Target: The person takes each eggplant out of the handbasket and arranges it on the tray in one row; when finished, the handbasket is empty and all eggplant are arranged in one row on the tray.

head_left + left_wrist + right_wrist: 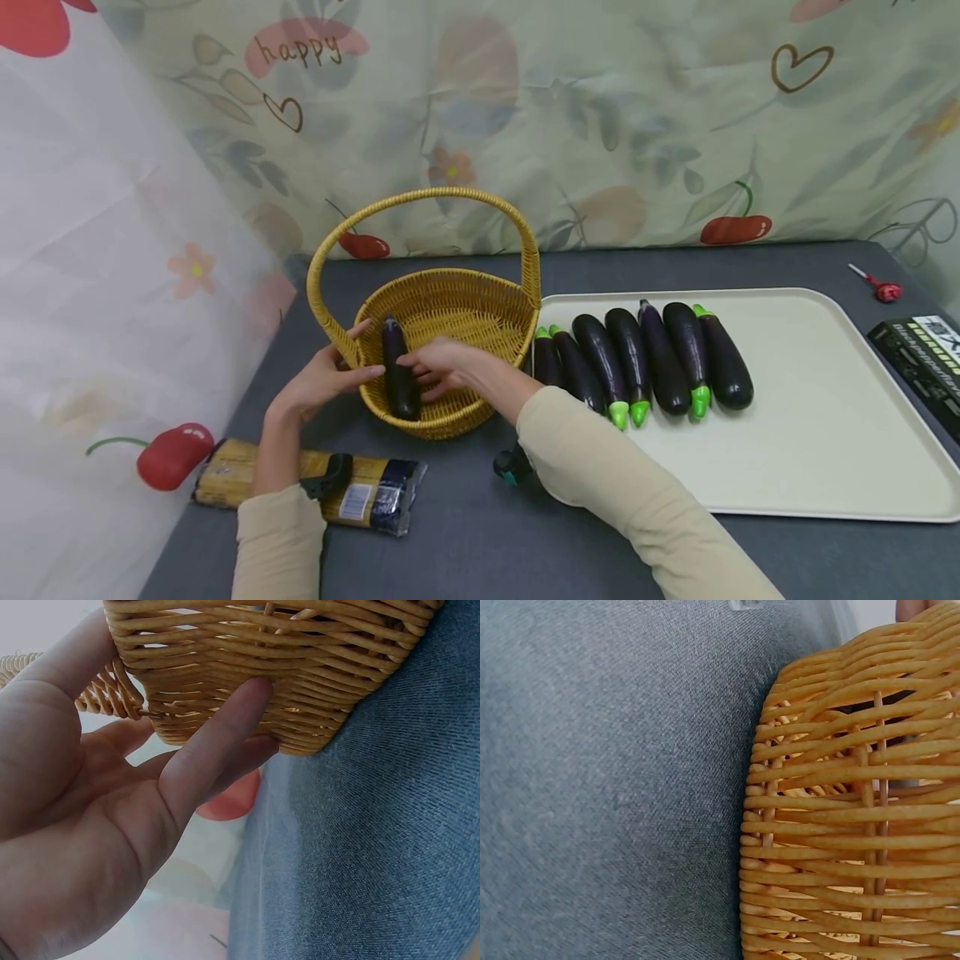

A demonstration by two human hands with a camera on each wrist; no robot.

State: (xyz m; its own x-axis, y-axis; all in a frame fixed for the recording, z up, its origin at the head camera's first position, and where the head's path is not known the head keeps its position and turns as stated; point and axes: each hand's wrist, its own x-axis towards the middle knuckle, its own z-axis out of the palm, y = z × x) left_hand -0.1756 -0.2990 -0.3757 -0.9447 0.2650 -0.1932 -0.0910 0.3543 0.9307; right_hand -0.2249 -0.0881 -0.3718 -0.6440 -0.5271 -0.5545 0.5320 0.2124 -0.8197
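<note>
In the head view a yellow wicker basket (480, 287) with a tall arched handle stands left of centre. A dark purple eggplant (402, 387) leans inside its left part, stem end away from me. My left hand (318, 379) holds the left rim near the handle's foot; in the left wrist view its fingers (225, 742) lie against the woven outer wall. Inside the basket, my right hand (450, 367) has bent fingers at the eggplant's right side, with some fingertips hidden. The right wrist view shows the basket's outer wall (840, 862), but not the right hand.
Right of the basket, a white tray (810, 433) bears a row of several eggplants (663, 358). A yellow pasta-like packet (375, 492) lies under the left forearm. Far right are a black box (915, 358) and a red lollipop (887, 292). Patterned cloth (480, 125) hangs behind the grey tabletop.
</note>
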